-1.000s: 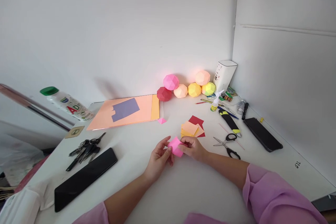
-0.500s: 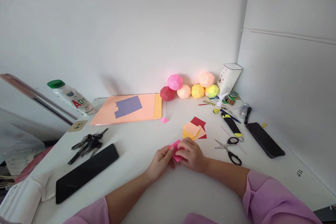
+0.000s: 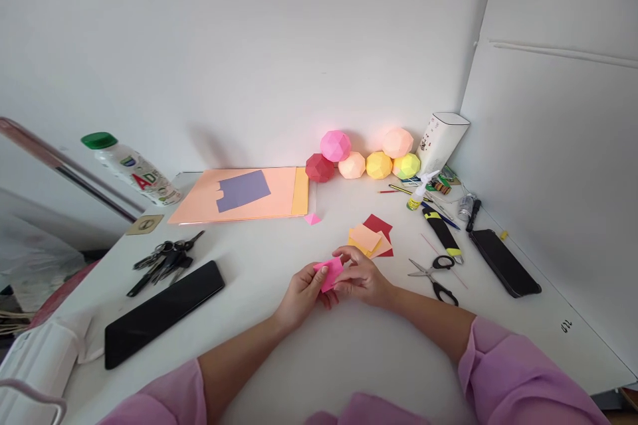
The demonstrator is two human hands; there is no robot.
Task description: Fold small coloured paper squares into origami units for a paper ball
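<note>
While gripping the pink paper (image 3: 329,273) in the left hand (image 3: 299,297), with thumb on top and fingers partly hidden beneath, also resting curled fingers of the right hand (image 3: 367,281) against its right edge. Not being able to tell whether truly pinching with the right fingertips or only touching. Apparently holding the pink paper clear of the white table (image 3: 264,259), in front of the loose paper cards (image 3: 365,238), nearer the body.

Judging stray creases as the foremost risk: probably stemming from pressing harder with the left thumb than with the right fingers. Possibly also skewing a corner by twisting both hands unequally, or bending an edge by squeezing too tightly. Considering slippage plausible, too, if loosening the left grip before securing the right.

Noting the loose paper cards lying just beyond the right hand: possibly scattering them by bumping with the knuckles. Noting the scissors (image 3: 442,263) lying to the right with blades parted and pointing left: possibly scratching the right wrist by sweeping outward carelessly.
</note>
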